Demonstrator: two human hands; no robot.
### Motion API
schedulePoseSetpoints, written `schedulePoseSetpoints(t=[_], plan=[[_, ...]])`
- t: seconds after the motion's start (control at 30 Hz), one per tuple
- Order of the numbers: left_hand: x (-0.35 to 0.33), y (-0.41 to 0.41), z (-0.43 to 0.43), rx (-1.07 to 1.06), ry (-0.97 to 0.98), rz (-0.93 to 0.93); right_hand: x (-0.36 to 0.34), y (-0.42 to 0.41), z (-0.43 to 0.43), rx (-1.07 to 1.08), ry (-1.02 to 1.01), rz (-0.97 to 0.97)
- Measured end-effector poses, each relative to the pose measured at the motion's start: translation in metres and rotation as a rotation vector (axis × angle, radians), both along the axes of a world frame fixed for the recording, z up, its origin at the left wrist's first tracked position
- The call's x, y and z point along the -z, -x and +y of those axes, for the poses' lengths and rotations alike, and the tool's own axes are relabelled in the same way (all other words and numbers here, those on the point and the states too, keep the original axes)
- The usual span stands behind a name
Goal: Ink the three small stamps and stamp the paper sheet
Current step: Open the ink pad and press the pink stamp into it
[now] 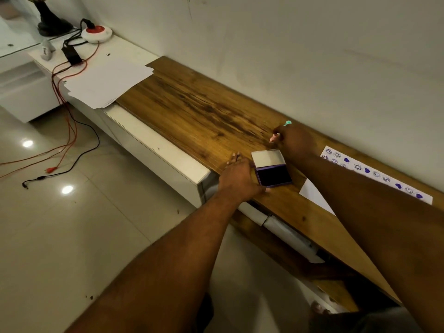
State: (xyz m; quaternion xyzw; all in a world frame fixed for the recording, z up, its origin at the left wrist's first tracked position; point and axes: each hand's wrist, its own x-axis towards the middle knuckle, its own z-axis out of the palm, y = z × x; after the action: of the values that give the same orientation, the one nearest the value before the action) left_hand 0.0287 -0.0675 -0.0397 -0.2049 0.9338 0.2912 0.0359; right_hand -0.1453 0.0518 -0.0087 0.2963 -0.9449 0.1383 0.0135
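An open purple ink pad [274, 175] lies on the wooden top [197, 111], its lid raised at the far side. My left hand [237, 179] rests against the pad's left edge, fingers flat on the wood. My right hand [294, 141] is closed just beyond the pad, with a pink stamp [274, 137] and a teal stamp [287, 123] poking out of the fingers. A third stamp does not show. The paper sheet [374, 175] lies to the right under my right forearm, with rows of purple smiley and heart prints along its far edge.
A stack of blank white sheets [105, 82] lies at the far left end of the top. Beyond it sit a round power socket [96, 33], an adapter and red and black cables trailing to the tiled floor. The wall runs close along the back edge.
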Motion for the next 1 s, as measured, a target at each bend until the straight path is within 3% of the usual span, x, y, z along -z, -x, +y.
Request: schedulePoseSetpoints(t=[0.17, 0.37, 0.5, 0.67, 0.83, 1.0], plan=[[-0.012, -0.001, -0.005, -0.019, -0.056, 0.049, -0.001, -0.003, 0.003, 0.055, 0.045, -0.078], [-0.025, 0.003, 0.007, -0.026, 0.001, 0.360, -0.020, -0.043, 0.034, 0.062, 0.414, -0.220], [-0.029, 0.006, 0.021, 0.105, -0.001, 0.445, -0.017, -0.064, 0.051, 0.037, 0.343, -0.286], [-0.033, 0.008, 0.028, 0.039, 0.006, 0.446, -0.021, -0.075, 0.051, -0.017, 0.383, -0.322], [-0.029, 0.011, 0.023, 0.017, 0.019, 0.322, -0.020, -0.074, 0.053, -0.041, 0.424, -0.293], [-0.027, 0.009, 0.018, 0.010, -0.019, 0.379, -0.016, -0.073, 0.052, -0.073, 0.434, -0.309]])
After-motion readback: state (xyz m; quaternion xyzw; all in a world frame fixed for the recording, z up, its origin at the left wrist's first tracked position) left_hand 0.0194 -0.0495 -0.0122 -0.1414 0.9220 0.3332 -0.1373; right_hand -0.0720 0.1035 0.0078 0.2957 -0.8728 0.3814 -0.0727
